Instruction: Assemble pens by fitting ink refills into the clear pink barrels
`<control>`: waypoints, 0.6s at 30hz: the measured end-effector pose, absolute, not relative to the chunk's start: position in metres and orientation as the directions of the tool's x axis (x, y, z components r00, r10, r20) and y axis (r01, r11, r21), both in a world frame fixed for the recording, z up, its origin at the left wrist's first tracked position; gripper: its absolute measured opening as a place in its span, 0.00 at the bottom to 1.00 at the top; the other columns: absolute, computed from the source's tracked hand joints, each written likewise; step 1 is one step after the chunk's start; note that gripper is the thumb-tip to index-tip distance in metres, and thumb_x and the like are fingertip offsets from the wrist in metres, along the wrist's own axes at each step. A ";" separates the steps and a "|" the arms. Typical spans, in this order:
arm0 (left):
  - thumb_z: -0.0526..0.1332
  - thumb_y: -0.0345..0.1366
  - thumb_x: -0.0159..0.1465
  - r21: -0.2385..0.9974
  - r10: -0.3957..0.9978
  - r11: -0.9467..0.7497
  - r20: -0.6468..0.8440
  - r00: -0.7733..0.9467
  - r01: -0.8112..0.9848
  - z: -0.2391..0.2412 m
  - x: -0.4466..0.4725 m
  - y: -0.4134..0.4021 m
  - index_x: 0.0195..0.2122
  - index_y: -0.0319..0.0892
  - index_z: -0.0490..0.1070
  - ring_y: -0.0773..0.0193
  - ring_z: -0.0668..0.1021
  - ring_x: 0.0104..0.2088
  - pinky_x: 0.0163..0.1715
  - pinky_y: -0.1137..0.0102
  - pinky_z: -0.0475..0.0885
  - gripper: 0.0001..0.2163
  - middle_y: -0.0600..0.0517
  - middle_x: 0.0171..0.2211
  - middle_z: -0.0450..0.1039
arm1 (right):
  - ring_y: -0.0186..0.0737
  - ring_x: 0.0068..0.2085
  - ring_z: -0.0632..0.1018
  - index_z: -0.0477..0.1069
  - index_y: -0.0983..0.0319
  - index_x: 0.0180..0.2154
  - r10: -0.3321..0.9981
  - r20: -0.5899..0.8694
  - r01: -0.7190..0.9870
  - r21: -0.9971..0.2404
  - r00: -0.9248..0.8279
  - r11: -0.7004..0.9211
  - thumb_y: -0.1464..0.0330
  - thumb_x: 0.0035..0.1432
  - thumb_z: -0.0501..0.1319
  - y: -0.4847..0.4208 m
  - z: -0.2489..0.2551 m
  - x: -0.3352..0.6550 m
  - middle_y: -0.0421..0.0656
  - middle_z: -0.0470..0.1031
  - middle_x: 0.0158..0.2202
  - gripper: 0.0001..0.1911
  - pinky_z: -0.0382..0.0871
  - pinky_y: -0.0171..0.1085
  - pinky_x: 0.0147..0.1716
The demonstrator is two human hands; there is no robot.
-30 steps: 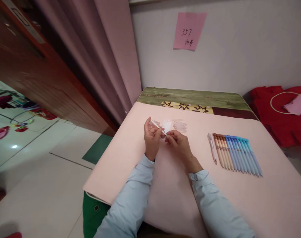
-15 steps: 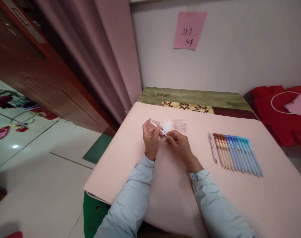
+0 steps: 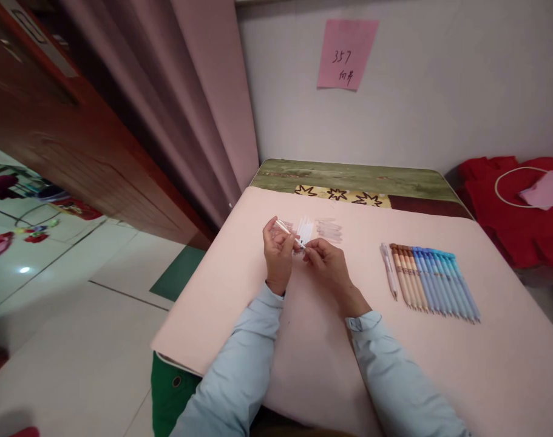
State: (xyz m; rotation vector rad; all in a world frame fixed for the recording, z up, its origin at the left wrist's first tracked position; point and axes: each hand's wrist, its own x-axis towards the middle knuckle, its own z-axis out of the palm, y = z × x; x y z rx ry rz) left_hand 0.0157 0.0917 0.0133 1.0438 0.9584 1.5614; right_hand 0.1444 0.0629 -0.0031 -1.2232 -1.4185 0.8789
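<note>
My left hand (image 3: 277, 261) is closed around a clear pen barrel (image 3: 283, 226), which slants down toward the right. My right hand (image 3: 329, 268) pinches the end of a thin white refill (image 3: 302, 244) at the barrel's lower end. How far the refill sits inside is hidden by my fingers. Just behind the hands lies a bunch of white refills (image 3: 306, 227) with dark tips. Pinkish clear pen parts (image 3: 329, 230) lie to its right, and similar parts are half hidden behind my left hand.
A row of brown, blue and turquoise pens (image 3: 433, 282) lies at the right on the pink-covered table (image 3: 312, 340). Beside it is a single pale pen (image 3: 388, 273). Red cloth (image 3: 490, 212) stands past the right edge. A curtain (image 3: 203, 79) and wooden door (image 3: 98, 145) flank the left.
Less of the white refill shows between my hands, and they are slightly closer together. The whole view has shifted slightly; the things on the table lie as before.
</note>
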 end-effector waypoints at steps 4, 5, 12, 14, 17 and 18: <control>0.67 0.38 0.60 0.935 0.975 -0.204 0.169 -0.143 -0.290 0.014 0.016 0.091 0.61 0.44 0.56 0.70 0.74 0.22 0.28 0.72 0.72 0.31 0.54 0.31 0.76 | 0.37 0.26 0.77 0.71 0.59 0.35 0.973 0.229 0.230 -0.949 0.033 0.215 0.59 0.62 0.59 0.063 -0.002 0.143 0.40 0.76 0.25 0.10 0.70 0.34 0.28; 0.67 0.38 0.60 0.935 0.975 -0.207 0.171 -0.144 -0.287 0.014 0.016 0.091 0.61 0.44 0.56 0.70 0.74 0.22 0.28 0.72 0.72 0.31 0.54 0.30 0.76 | 0.37 0.26 0.76 0.71 0.59 0.34 0.973 0.228 0.225 -0.950 0.034 0.215 0.59 0.62 0.59 0.063 -0.002 0.142 0.40 0.76 0.25 0.11 0.70 0.34 0.28; 0.68 0.38 0.59 0.938 0.972 -0.205 0.161 -0.171 -0.280 0.015 0.016 0.092 0.59 0.43 0.57 0.69 0.74 0.22 0.28 0.72 0.71 0.29 0.57 0.25 0.73 | 0.36 0.25 0.76 0.71 0.59 0.34 0.971 0.236 0.222 -0.950 0.041 0.221 0.58 0.62 0.59 0.063 -0.002 0.142 0.40 0.76 0.24 0.12 0.69 0.34 0.27; 0.68 0.38 0.59 0.938 0.969 -0.214 0.167 -0.183 -0.273 0.015 0.016 0.092 0.58 0.43 0.58 0.69 0.74 0.22 0.29 0.72 0.71 0.28 0.58 0.24 0.72 | 0.36 0.25 0.76 0.71 0.59 0.34 0.971 0.236 0.226 -0.949 0.044 0.220 0.58 0.62 0.60 0.063 -0.003 0.142 0.39 0.75 0.24 0.12 0.69 0.34 0.27; 0.68 0.39 0.59 0.933 0.969 -0.220 0.175 -0.176 -0.283 0.015 0.016 0.092 0.59 0.43 0.58 0.69 0.74 0.22 0.29 0.71 0.71 0.29 0.57 0.26 0.73 | 0.36 0.25 0.76 0.71 0.59 0.34 0.971 0.234 0.224 -0.950 0.048 0.218 0.59 0.62 0.60 0.063 -0.002 0.142 0.39 0.75 0.24 0.11 0.69 0.33 0.27; 0.68 0.39 0.59 0.931 0.970 -0.220 0.177 -0.169 -0.290 0.014 0.016 0.091 0.59 0.43 0.57 0.69 0.74 0.23 0.29 0.71 0.71 0.30 0.56 0.27 0.73 | 0.36 0.25 0.76 0.71 0.59 0.34 0.971 0.233 0.223 -0.950 0.048 0.217 0.59 0.62 0.60 0.063 -0.002 0.142 0.39 0.76 0.24 0.11 0.69 0.33 0.27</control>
